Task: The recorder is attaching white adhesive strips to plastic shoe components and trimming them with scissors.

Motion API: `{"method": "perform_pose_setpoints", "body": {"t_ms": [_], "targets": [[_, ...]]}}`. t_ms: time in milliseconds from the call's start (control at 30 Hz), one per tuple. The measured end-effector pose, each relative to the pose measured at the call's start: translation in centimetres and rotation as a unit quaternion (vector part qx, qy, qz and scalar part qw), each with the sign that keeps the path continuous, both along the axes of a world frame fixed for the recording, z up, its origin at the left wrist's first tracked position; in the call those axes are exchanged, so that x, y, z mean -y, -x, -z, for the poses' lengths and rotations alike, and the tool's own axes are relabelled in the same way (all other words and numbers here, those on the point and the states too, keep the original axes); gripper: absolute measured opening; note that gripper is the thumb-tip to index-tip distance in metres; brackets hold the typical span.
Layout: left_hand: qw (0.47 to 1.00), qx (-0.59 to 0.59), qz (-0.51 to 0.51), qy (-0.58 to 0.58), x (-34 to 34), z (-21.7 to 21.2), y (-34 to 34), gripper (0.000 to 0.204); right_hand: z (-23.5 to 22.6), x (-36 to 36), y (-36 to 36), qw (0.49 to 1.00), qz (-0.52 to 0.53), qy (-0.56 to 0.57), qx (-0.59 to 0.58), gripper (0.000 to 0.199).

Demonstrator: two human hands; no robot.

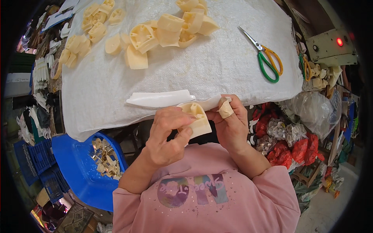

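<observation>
Both hands meet at the near edge of a table covered with a white woven cloth (202, 70). My left hand (169, 134) grips a cream plastic moulded part (198, 118) from the left, thumb and fingers around it. My right hand (231, 124) holds the same part from the right; its thumb is wrapped in tan tape. A white folded sheet (161, 99) lies on the cloth just beyond the hands.
Several more cream moulded parts (155, 33) lie in a heap at the far side of the cloth. Green-and-yellow handled scissors (266, 58) rest at the right. A blue tub (77, 163) with small scraps stands lower left. Bags of parts (287, 143) sit at the right.
</observation>
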State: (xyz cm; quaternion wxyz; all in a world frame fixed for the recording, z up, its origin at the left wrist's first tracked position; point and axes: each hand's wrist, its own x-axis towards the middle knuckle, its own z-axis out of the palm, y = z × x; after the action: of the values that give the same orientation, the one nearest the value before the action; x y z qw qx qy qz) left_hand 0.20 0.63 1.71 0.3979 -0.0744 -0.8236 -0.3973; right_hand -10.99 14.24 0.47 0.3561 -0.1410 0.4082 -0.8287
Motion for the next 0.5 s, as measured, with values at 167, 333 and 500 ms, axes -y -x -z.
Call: {"method": "perform_pose_setpoints", "body": {"t_ms": [167,333,500], "targets": [[1.000,0.009,0.004,-0.005,-0.6,-0.2,-0.3,0.030,-0.3,0.4,1.2,0.991,-0.044,0.007,0.127,0.020],[1.000,0.003,0.023,0.013,-1.0,-1.3,-0.7,0.027,0.7,0.6,2.2,0.975,-0.096,0.034,0.196,0.019],[0.993,0.020,-0.011,0.118,-0.2,-1.3,-0.5,0.020,-0.5,-0.4,1.8,0.981,-0.093,0.015,0.167,0.019]]}}
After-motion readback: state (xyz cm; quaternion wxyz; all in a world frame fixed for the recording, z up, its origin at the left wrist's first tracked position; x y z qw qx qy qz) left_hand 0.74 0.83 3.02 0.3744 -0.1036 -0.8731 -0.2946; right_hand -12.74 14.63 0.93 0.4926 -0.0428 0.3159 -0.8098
